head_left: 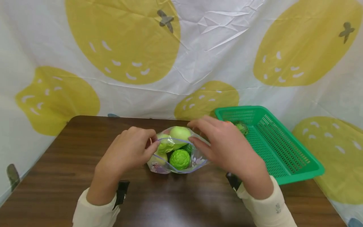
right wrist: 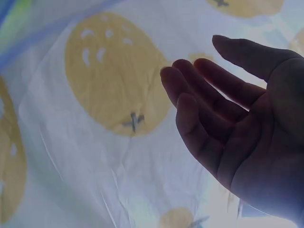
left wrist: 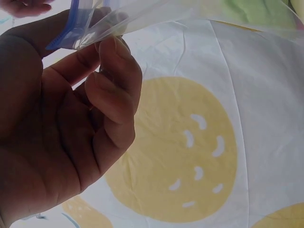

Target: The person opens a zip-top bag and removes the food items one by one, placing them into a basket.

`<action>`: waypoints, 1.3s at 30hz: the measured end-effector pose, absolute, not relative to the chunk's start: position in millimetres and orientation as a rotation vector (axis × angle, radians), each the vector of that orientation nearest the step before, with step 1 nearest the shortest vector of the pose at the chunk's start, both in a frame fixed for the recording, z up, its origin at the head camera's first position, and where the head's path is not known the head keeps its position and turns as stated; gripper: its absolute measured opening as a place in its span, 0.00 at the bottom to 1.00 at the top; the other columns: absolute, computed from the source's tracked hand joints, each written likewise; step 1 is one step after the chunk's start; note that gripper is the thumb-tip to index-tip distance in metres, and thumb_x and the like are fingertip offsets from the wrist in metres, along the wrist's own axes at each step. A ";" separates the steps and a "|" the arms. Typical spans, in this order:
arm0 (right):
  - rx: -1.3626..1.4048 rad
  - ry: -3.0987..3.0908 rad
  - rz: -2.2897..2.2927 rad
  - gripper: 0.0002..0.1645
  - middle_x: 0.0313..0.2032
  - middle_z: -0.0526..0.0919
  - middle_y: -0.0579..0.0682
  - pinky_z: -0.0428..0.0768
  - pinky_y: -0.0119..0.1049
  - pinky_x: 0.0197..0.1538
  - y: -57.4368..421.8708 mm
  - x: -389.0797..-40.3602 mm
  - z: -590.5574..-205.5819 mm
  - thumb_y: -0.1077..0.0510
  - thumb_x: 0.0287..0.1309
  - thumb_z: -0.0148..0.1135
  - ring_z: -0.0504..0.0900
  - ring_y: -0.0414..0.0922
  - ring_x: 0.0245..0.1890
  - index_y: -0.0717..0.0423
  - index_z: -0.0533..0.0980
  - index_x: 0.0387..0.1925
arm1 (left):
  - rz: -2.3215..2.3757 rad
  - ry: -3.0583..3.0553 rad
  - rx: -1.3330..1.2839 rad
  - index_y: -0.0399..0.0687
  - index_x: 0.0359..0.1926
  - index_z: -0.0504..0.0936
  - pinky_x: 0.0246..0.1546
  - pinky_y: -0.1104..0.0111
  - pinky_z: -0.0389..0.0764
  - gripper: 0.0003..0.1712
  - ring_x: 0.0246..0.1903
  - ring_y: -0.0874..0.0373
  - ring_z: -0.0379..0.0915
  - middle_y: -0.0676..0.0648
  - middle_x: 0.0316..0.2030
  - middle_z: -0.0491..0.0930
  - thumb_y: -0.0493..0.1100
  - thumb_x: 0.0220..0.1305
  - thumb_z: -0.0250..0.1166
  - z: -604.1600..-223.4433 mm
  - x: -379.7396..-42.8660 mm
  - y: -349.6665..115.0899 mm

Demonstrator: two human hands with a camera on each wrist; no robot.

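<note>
A clear zip bag (head_left: 158,168) with a purple seal strip stands open-mouthed at the middle of the table. Inside it are several green things, among them a bumpy round vegetable (head_left: 180,159) and a smooth pale green one (head_left: 180,133). My left hand (head_left: 127,151) pinches the left end of the bag's mouth between thumb and fingers; the left wrist view shows the blue-edged seal strip (left wrist: 71,23) in that hold. At the bag's right side, my right hand (head_left: 227,148) has its thumb and fingers apart. In the right wrist view its fingers (right wrist: 209,95) are loosely bent around nothing.
To the right stands a green slotted plastic basket (head_left: 306,157), with a small greenish item (head_left: 241,128) at its far left corner, partly behind my right hand. A white curtain with yellow fruit prints (head_left: 127,41) hangs behind the dark wooden table (head_left: 71,164).
</note>
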State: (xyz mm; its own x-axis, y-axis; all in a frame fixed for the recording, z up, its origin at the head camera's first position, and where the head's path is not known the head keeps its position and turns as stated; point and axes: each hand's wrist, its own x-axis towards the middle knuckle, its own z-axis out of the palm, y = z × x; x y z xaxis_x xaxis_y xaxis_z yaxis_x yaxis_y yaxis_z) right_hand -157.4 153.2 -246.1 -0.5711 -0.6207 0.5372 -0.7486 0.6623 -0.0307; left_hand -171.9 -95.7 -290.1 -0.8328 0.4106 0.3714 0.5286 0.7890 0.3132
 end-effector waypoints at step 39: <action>0.975 -2.686 0.165 0.24 0.52 0.81 0.51 0.84 0.43 0.47 78.4 -218.5 -371.3 0.48 0.57 0.68 0.73 0.47 0.54 0.55 0.77 0.52 | -0.590 -2.647 -0.722 0.50 0.27 0.84 0.17 0.62 0.74 0.06 0.17 0.62 0.70 0.56 0.16 0.78 0.43 0.60 0.67 -290.4 -171.6 -89.9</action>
